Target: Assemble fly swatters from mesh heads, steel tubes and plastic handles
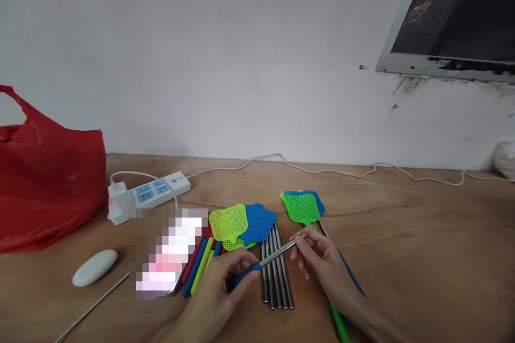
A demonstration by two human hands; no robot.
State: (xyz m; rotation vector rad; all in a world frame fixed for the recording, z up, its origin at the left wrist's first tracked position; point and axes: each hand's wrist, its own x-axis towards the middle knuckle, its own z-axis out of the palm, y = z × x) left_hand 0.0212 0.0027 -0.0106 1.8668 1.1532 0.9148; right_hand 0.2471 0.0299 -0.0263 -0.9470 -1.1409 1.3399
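My left hand (pixel 219 286) is closed around a blue fly swatter handle (pixel 244 275). A shiny metal tube (pixel 277 253) extends from that handle, up and to the right. At the tube's far end, my right hand (pixel 324 260) pinches it between thumb and fingers. Below the held tube lie several loose metal tubes (pixel 278 284) side by side. Behind them, yellow-green swatter heads (pixel 228 222) and blue swatter heads (pixel 260 223) overlap. Loose coloured handles (pixel 202 265) lie left of the tubes. Swatters with a green head (pixel 301 208) on top lie partly hidden beneath my right hand.
A phone (pixel 173 257), its screen blurred out, lies left of the handles. Farther left are a white oval object (pixel 95 268), a white power strip (pixel 156 193) with a plugged-in charger, and a red plastic bag (pixel 52 187). A white cable (pixel 322 170) runs along the wall.
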